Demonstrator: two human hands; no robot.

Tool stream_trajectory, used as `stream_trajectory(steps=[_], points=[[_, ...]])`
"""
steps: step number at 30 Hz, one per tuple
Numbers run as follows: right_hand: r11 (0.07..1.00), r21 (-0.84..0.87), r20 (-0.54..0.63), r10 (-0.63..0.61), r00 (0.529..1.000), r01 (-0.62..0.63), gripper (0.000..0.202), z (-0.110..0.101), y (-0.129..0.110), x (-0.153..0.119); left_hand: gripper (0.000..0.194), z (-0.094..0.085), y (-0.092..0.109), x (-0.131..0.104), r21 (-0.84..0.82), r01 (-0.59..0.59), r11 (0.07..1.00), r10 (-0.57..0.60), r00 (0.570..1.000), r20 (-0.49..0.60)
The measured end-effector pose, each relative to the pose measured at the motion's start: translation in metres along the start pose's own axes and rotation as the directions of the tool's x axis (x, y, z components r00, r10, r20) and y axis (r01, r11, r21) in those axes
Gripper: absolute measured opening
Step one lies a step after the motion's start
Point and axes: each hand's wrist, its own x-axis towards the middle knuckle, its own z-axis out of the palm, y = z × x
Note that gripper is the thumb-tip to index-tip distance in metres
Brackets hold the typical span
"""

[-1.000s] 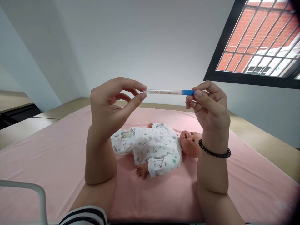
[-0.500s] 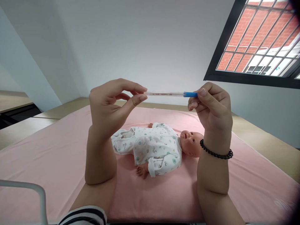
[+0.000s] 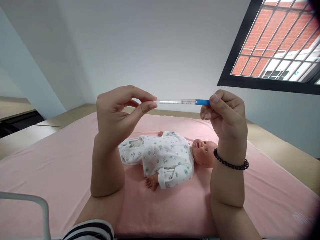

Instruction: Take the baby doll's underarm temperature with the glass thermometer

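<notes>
"First entry, please: the main item, and where it lies?"

"One clear tube [image 3: 175, 102], slim, with faint markings and a blue cap [image 3: 202, 102]. Place: middle of the frame, a little above centre, raised over the desk [image 3: 270, 143]."

"Long axis?"

"Crosswise, nearly level, running from left to right between the hands. Plain end to the left, capped end to the right."

"Next, the hands, by condition."

"Left hand [image 3: 113, 111]: thumb and fingertips pinched on the plain tip, the remaining fingers curled loosely behind. Right hand [image 3: 230, 116]: thumb and forefinger closed on the blue cap, the other fingers folded beneath. Black bracelet [image 3: 231, 165] at that wrist."

"Which is nearer to the item?"

"Neither; both touch it, one at each end. Its middle stretch is uncovered."

"Items below?"

"One doll [image 3: 167, 155], on its back in a white printed suit, set on a pink cloth [image 3: 167, 210]. It lies lengthwise in roughly the same direction as the tube, well apart from it. Doll's head [image 3: 203, 151] to the right, under the capped end and partly hidden by the right forearm; legs to the left, partly behind the left forearm."

"Any reading on the scale?"

"Cannot be told; the marks are too small."

"Remaining stock?"

"Barred window [image 3: 275, 43], upper right of the frame. Pale rail [image 3: 32, 198], lower left."
</notes>
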Motion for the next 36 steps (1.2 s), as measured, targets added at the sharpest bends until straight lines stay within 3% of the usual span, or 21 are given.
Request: stream_trajectory(steps=[13, 28, 36], points=[[1.000, 0.026, 0.025, 0.008, 1.000, -0.009, 0.036, 0.001, -0.001, -0.001, 0.004, 0.000, 0.004, 0.001, 0.023, 0.031, 0.999, -0.031, 0.999, 0.028], [0.998, -0.033, 0.009, 0.045, 0.999, -0.045, 0.041, 0.002, -0.003, -0.002, 0.007, 0.001, 0.004, 0.001, 0.046, 0.036, 0.998, -0.037, 0.999, 0.034], [0.998, -0.029, 0.072, 0.060, 0.996, -0.058, 0.031, -0.012, -0.001, -0.001, 0.005, 0.006, 0.003, 0.000, 0.057, 0.028, 0.998, -0.030, 0.999, 0.037]])
